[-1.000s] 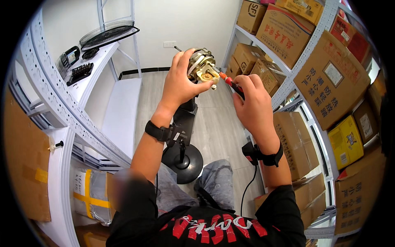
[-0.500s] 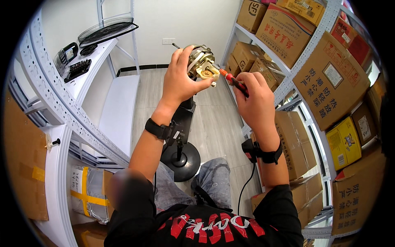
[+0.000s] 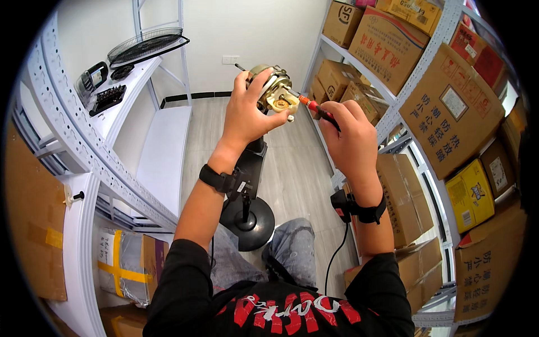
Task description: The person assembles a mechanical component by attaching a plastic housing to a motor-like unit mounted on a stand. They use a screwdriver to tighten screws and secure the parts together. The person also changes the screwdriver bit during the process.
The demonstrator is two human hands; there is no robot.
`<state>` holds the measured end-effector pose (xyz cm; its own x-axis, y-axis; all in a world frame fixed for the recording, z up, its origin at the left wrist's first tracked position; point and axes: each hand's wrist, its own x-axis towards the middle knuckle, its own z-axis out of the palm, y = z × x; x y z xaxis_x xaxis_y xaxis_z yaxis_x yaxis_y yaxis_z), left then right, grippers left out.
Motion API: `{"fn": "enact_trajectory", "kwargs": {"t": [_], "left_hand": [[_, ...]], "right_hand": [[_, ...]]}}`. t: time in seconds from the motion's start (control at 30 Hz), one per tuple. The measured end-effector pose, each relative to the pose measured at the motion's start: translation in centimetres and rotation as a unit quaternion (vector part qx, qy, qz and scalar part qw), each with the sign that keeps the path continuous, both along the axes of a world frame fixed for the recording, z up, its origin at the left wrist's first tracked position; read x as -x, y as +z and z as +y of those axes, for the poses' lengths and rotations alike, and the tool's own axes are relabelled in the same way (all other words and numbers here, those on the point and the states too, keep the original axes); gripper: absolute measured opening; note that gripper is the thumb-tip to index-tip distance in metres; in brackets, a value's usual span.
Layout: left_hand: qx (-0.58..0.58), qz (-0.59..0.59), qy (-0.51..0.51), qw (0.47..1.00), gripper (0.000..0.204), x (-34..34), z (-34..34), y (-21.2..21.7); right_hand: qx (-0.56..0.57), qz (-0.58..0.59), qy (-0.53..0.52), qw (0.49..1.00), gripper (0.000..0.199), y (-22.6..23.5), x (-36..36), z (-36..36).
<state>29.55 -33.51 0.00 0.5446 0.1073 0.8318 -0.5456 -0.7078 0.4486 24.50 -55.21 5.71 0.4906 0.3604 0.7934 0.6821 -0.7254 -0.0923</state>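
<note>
The left hand (image 3: pixel 247 115) wraps the fan motor (image 3: pixel 273 92), likely heavy and rigid, best held by its casing; the right hand (image 3: pixel 351 135) pinches a light screwdriver (image 3: pixel 314 106)

1. There is a single view, from a camera worn on the person's head, looking down and forward over the chest and both forearms, which enter from the lower edge.
2. It sits close: the left hand (image 3: pixel 247 112) and the right hand (image 3: pixel 351 135) fill the upper middle, raised in front of the lens around a fan motor (image 3: pixel 275 92).
3. Below the hands lie the floor (image 3: pixel 292 174) and the person's knees.
4. Left of the left hand runs a white shelf (image 3: pixel 140 78); right of the right hand stands a rack of cardboard boxes (image 3: pixel 449 106).
5. The fisheye lens bends straight edges toward the dark round rim.
</note>
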Motion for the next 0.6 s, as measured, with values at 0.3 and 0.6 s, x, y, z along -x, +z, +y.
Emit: {"fn": "enact_trajectory", "kwargs": {"t": [0.3, 0.6], "left_hand": [[-0.001, -0.028, -0.011, 1.0, 0.084, 0.02, -0.32, -0.09], [0.018, -0.056, 0.027, 0.998, 0.084, -0.6, -1.05, -0.62]], "right_hand": [[-0.048, 0.002, 0.037, 0.998, 0.026, -0.59, -0.45, 0.76], [-0.035, 0.021, 0.011, 0.999, 0.027, -0.56, -0.29, 0.15]]}}
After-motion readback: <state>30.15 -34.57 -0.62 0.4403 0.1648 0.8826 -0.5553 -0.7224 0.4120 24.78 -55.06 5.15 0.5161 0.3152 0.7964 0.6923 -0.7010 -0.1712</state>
